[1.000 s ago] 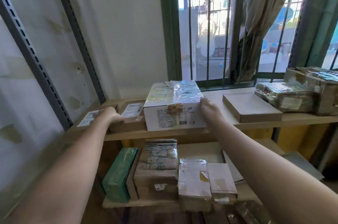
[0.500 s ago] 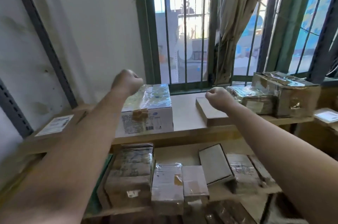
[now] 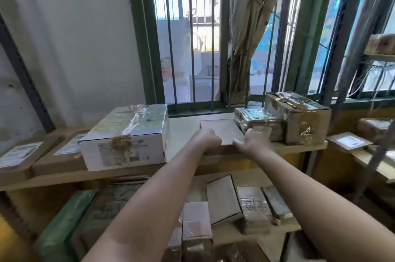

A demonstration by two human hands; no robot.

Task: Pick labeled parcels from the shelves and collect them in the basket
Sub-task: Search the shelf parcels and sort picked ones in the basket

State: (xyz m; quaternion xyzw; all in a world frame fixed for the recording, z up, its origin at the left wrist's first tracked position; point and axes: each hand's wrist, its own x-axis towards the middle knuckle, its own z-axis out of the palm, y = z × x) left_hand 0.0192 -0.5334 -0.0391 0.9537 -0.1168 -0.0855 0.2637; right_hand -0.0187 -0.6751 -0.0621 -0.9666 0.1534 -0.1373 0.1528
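A flat brown cardboard parcel [image 3: 220, 130] lies on the upper wooden shelf [image 3: 183, 131], in front of the barred window. My left hand [image 3: 206, 139] curls over its front left corner. My right hand [image 3: 253, 144] holds its front right corner, thumb pointing left along the front edge. A white labeled box [image 3: 126, 144] wrapped in clear tape stands on the same shelf, left of my hands and untouched. No basket is in view.
Two flat labeled parcels [image 3: 19, 154] [image 3: 64, 151] lie at the shelf's left end. Taped brown parcels [image 3: 256, 122] [image 3: 299, 116] sit right of my hands. The lower shelf holds several parcels [image 3: 222, 199] and a green one [image 3: 64, 223]. A neighbouring shelf [image 3: 350, 144] stands at right.
My left hand left the white box's top and came down on the flat brown parcel. The right hand shifted to that parcel's right corner. The view panned right.
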